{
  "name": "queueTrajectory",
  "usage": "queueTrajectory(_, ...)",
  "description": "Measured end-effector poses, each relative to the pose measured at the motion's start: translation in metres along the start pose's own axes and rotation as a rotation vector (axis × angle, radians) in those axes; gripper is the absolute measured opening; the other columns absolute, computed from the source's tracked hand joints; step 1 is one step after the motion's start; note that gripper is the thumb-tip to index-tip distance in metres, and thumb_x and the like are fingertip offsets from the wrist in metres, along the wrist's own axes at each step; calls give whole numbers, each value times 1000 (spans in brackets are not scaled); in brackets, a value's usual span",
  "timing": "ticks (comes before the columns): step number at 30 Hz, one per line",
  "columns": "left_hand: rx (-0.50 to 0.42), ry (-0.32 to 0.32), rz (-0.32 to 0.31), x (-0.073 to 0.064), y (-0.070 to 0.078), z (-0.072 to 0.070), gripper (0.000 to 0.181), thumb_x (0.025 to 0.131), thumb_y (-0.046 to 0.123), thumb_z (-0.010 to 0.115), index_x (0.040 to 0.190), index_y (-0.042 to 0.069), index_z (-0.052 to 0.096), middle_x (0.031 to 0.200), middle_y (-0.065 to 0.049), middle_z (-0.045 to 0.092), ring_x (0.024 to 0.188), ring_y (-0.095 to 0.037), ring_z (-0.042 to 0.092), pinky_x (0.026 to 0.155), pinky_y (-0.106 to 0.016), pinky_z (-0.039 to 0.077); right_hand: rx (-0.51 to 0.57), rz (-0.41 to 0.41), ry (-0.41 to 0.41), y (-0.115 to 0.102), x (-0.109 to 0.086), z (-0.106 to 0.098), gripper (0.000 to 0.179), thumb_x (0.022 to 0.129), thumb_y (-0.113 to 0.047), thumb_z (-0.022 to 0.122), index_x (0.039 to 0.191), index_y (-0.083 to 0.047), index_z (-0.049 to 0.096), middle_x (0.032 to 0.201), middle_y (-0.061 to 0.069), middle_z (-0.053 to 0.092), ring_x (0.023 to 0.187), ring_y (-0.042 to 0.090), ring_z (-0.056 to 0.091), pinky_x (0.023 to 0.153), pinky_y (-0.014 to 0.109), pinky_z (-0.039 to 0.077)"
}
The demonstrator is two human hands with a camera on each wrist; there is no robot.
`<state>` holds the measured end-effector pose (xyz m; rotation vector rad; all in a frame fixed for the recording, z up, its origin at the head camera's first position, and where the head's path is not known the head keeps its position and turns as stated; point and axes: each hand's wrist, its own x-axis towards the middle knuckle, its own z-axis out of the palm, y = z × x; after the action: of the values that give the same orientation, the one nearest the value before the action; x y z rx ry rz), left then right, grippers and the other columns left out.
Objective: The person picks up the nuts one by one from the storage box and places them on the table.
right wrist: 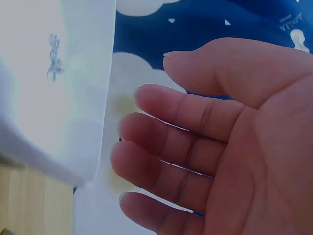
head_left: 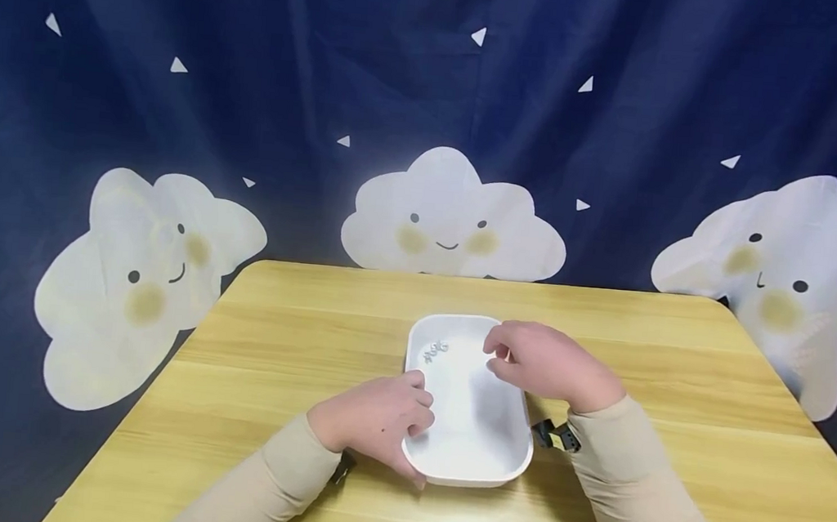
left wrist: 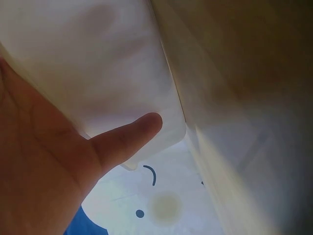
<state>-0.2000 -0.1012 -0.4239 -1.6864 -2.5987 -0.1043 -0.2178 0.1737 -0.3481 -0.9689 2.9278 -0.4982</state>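
Observation:
A white rectangular tray (head_left: 476,417) with rounded corners is in front of me, over the wooden table. Several small shiny silver pieces (head_left: 433,351) lie bunched inside it near the far left corner; the right wrist view also shows these silver pieces (right wrist: 55,58). My left hand (head_left: 384,414) grips the tray's near left side, its fingers curled over the rim. In the left wrist view the thumb (left wrist: 129,139) presses along the tray's outer wall (left wrist: 122,58). My right hand (head_left: 540,357) hovers by the far right rim, fingers loosely bent, holding nothing. A gap separates its fingertips from the tray in the right wrist view.
The light wooden table (head_left: 295,325) spreads out around the tray on all sides. Behind it hangs a dark blue curtain (head_left: 404,63) printed with white clouds and small triangles. A black strap piece (head_left: 558,436) sits at the right wrist.

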Motion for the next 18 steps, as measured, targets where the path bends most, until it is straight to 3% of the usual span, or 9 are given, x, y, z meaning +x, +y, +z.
queueTrajectory(18, 9, 34, 18, -1, 2, -2, 63, 63, 74, 78, 66, 24, 40, 71, 17, 33, 77, -10, 33, 62, -17, 28, -60, -78, -32, -19, 36, 19, 13, 93, -19, 66, 103, -12, 70, 98, -1, 67, 86, 16, 60, 81, 37, 50)
